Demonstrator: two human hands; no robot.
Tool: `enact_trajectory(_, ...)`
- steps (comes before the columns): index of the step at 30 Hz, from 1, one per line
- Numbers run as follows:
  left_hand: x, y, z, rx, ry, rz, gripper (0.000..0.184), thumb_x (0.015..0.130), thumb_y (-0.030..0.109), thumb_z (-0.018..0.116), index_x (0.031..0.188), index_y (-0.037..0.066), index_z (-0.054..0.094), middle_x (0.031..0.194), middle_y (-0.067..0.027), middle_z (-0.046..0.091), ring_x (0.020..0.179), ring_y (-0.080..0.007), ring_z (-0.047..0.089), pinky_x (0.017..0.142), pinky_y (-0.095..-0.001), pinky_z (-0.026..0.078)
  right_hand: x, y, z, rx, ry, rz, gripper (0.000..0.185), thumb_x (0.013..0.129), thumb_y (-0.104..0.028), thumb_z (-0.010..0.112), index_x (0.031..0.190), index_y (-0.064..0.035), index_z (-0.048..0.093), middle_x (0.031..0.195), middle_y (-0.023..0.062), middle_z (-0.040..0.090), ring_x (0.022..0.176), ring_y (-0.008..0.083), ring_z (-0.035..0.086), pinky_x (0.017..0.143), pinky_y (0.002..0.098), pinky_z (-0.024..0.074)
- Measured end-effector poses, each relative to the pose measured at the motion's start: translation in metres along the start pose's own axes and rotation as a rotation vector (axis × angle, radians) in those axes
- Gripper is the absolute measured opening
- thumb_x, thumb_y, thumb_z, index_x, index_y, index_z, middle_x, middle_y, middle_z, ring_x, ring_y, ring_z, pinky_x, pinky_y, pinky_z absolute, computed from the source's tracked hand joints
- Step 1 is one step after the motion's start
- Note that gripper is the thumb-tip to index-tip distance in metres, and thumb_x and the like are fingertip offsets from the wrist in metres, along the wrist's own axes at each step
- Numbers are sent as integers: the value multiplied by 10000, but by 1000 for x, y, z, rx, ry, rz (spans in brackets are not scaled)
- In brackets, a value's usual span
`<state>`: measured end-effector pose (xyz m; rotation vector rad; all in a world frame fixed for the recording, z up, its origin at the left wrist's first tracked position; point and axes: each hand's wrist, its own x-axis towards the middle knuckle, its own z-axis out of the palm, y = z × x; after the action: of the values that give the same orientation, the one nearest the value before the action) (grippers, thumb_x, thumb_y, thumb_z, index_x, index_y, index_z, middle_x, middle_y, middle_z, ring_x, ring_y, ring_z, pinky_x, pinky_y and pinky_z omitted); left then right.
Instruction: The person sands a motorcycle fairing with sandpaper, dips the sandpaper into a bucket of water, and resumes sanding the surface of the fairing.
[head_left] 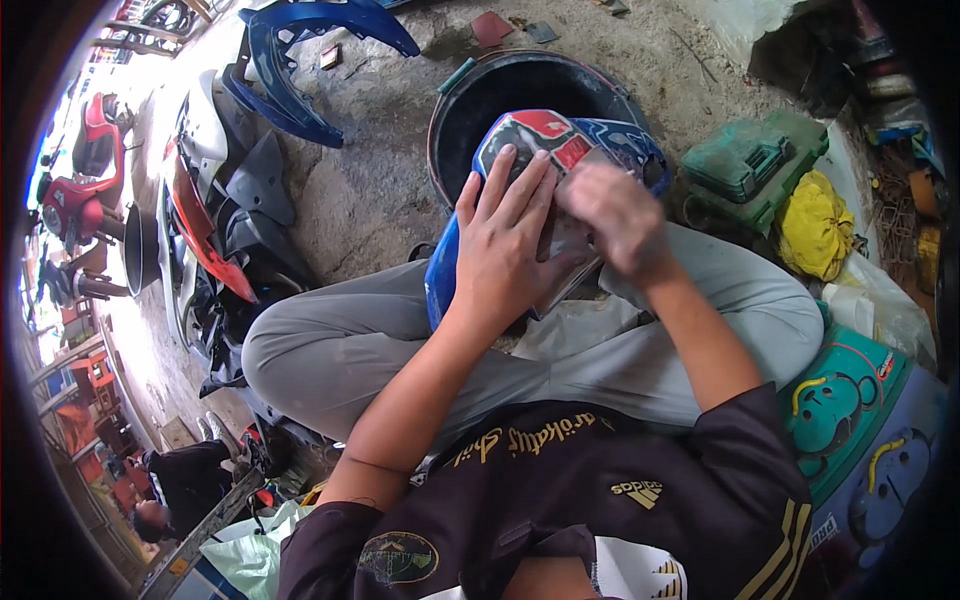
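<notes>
A blue motorcycle body panel [443, 270] with red, white and dark patches lies across my lap, its far end over a black tub [465, 140]. My left hand [505, 240] rests flat on the panel, fingers stretched out and slightly apart. Close beside it on the right, my right hand [622, 218] is curled against the panel's surface and blurred by motion. Whatever its fingers may hold is hidden under them. A red patch [570, 153] shows just past the right hand's fingertips.
Another blue panel [300, 125] lies on the concrete floor, with red [205, 225] and dark panels piled at left. A green tool case [745, 165], yellow bag [815, 225] and teal case [850, 390] stand at right. Another person [180, 490] is at lower left.
</notes>
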<state>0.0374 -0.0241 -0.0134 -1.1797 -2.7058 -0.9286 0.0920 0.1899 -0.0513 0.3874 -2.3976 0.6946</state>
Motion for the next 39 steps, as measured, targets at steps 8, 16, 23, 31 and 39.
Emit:
enact_trajectory(8, 3, 5, -6, 14, -30, -19, 965, 628, 368, 1000, 1491, 63, 695, 1670, -80, 577, 1631, -359, 411, 1308, -577, 299, 2, 2, -1, -6, 44, 86, 189, 965, 35, 723, 1148, 6, 759, 1145, 177, 796, 1115, 378, 787, 994, 477, 642)
enact_trajectory(16, 8, -2, -14, -23, -45, -17, 967, 605, 376, 1005, 1471, 59, 714, 1639, -97, 613, 1606, -365, 451, 1283, -553, 353, 4, 10, 3, 45, 61, 116, 204, 959, 18, 681, 1146, -10, 759, 1179, 182, 785, 1156, 379, 767, 1019, 473, 628)
enact_trajectory(23, 8, -2, -15, -20, -40, -15, 981, 582, 371, 1012, 1467, 64, 720, 1626, -95, 627, 1596, -370, 465, 1274, -549, 366, 0, 5, 3, -5, 64, 157, 162, 959, -4, 689, 1106, -17, 755, 1143, 177, 790, 1103, 348, 792, 961, 453, 649)
enact_trajectory(31, 9, -2, -13, -8, -33, -23, 979, 584, 389, 1009, 1463, 66, 725, 1614, -95, 640, 1587, -372, 479, 1275, -545, 363, 14, 9, 2, -10, 131, 214, 179, 943, 29, 705, 1111, -3, 758, 1087, 175, 790, 1042, 375, 795, 912, 468, 654)
enact_trajectory(39, 12, 0, -9, -6, -35, -48, 951, 603, 396, 1000, 1458, 82, 728, 1617, -70, 640, 1586, -370, 476, 1269, -554, 353, 10, 4, 9, 64, 136, 204, 158, 959, 58, 692, 1084, -4, 766, 1068, 173, 799, 1029, 371, 799, 913, 448, 657)
